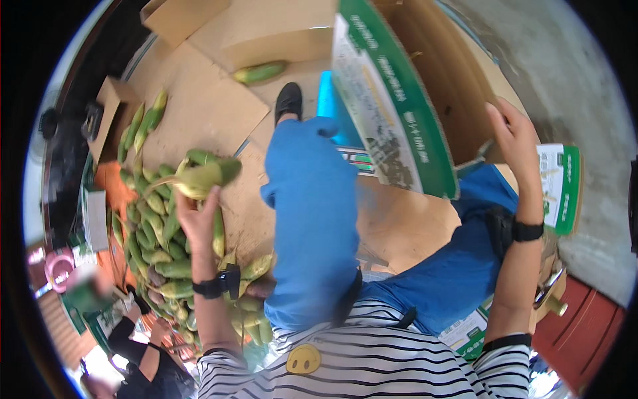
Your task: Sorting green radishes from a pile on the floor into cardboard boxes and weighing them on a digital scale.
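My left hand (198, 217) holds a green radish (199, 179), slightly blurred, with a pale tapering root. It is raised over a large pile of similar green radishes (149, 229) on the left, a few of them reddish-brown. On the other side, my right hand (516, 134) grips the edge of an open cardboard carton (398, 109). The carton is tilted, with its printed green and white side facing left. Its brown inner wall (448, 80) shows, but its bottom is not fully visible.
A blue object (326, 97) and a panel with a lit display (360, 160) are partly behind the carton. Cardboard sheets (214, 95) cover the floor; one radish (261, 72) lies ahead. Another printed carton (558, 189) stands right. A co-worker (144, 349) is at lower left.
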`<action>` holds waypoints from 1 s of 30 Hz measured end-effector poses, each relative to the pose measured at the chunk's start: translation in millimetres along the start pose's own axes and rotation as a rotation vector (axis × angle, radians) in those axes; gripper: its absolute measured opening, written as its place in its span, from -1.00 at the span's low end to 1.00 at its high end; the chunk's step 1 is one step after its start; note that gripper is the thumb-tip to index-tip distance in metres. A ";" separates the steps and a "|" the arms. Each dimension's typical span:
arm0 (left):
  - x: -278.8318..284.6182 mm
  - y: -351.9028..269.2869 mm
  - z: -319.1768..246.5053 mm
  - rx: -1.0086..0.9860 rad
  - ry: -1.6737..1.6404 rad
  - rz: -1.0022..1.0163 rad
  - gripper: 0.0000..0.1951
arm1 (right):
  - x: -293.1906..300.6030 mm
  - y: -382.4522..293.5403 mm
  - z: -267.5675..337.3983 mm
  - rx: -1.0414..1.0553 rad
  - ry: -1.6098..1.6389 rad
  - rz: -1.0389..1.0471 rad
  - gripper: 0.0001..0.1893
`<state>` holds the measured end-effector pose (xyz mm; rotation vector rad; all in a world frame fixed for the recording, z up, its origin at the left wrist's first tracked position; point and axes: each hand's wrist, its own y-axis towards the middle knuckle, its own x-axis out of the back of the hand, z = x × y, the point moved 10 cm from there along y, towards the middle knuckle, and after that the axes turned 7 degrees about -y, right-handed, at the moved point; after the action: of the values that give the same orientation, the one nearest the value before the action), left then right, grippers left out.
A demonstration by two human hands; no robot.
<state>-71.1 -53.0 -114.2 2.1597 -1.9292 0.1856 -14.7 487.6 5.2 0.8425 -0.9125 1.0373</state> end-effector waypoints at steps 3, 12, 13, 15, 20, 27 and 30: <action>-56.9 18.0 -160.7 -0.427 -0.267 0.035 -0.37 | 11.2 -4.2 6.6 0.073 -0.083 -0.080 -0.75; -312.3 -36.8 -342.9 -1.281 0.192 0.767 -0.48 | 6.7 -6.5 -6.6 0.033 -0.108 -0.100 -0.77; -337.3 -38.8 -328.7 -1.298 0.336 0.833 -0.47 | 7.9 -6.8 -10.1 0.030 -0.070 -0.111 -0.77; -373.4 -35.9 -290.8 -1.300 0.666 0.930 -0.47 | 5.4 -2.7 -1.8 0.044 -0.067 -0.072 -0.77; -389.5 -23.6 -276.7 -1.221 0.935 0.946 -0.55 | 13.0 -5.2 0.3 0.115 -0.065 -0.144 -0.76; -193.6 48.5 -239.5 -0.950 0.472 0.543 -0.65 | 2.0 1.0 -3.4 0.050 0.004 -0.018 -0.72; -103.8 55.5 -93.8 -0.406 0.614 0.404 -0.69 | -2.6 -1.0 -15.2 0.067 0.018 0.003 -0.72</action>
<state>-132.6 65.5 -44.8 1.2493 -1.7998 0.4261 -11.1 500.1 -3.1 0.8868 -0.8677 1.0817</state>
